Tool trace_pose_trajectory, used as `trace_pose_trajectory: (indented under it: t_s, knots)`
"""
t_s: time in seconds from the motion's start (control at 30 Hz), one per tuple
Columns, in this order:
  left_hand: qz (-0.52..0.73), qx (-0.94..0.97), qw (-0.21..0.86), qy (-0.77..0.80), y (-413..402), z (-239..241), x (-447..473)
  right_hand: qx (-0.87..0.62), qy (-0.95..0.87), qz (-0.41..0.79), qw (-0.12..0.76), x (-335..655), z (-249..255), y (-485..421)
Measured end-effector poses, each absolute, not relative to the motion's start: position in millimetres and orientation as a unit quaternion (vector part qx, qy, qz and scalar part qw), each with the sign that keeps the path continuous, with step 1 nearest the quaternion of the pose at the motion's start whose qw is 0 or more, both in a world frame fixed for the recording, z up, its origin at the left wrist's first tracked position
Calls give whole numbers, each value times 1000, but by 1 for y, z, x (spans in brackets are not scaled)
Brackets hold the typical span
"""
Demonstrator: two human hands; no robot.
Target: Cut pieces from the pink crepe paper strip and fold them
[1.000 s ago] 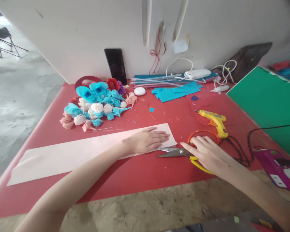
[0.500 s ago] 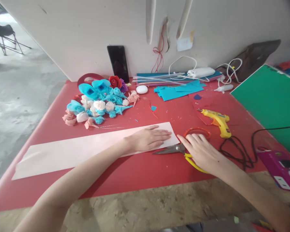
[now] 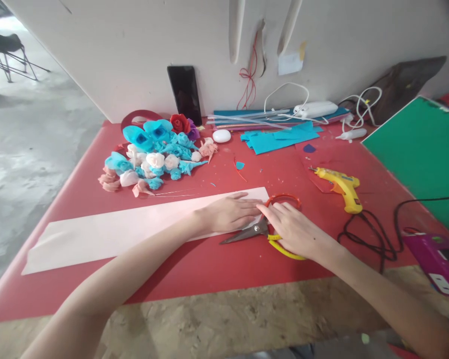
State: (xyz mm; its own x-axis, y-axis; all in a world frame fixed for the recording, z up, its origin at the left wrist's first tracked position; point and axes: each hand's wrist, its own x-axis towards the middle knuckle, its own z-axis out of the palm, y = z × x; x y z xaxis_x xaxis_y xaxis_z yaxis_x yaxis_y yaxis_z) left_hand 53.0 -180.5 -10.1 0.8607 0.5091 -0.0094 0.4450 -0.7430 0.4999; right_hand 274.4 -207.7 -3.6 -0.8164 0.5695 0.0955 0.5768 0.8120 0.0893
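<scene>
A long strip of pale pink paper (image 3: 108, 232) lies across the red tabletop. My left hand (image 3: 230, 213) rests flat on its right end, fingers stretched out. My right hand (image 3: 294, 229) is closed round the handles of the scissors (image 3: 256, 229), one handle red and the other yellow. The scissors lie low over the table, blades pointing left along the paper's near edge, close below my left hand. Part of the blades may be under the paper's edge; I cannot tell exactly.
Blue, white and pink paper flowers (image 3: 155, 159) are heaped at the back left. A yellow glue gun (image 3: 340, 187) with a black cord lies right. Behind are a leaning phone (image 3: 185, 94), folded blue paper (image 3: 280, 139) and a white case (image 3: 222, 136). A green board (image 3: 419, 144) stands far right.
My right hand has moved left with the scissors, bringing them along the paper's near edge towards my left hand. The left hand stays flat on the paper. The view has shifted slightly.
</scene>
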Motion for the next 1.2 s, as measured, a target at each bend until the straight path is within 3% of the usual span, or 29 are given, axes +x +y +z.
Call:
trace_pose_trajectory:
  t_s: [0.57, 0.8, 1.2]
  knots:
    - [65, 918, 281, 272, -180, -8, 53, -221, -969, -49, 100, 283, -3, -206]
    - [197, 912, 296, 205, -178, 2, 38, -202, -975, -35, 87, 281, 3, -203]
    - [96, 937, 218, 255, -205, 1, -12, -219, -973, -20, 73, 305, 4, -199]
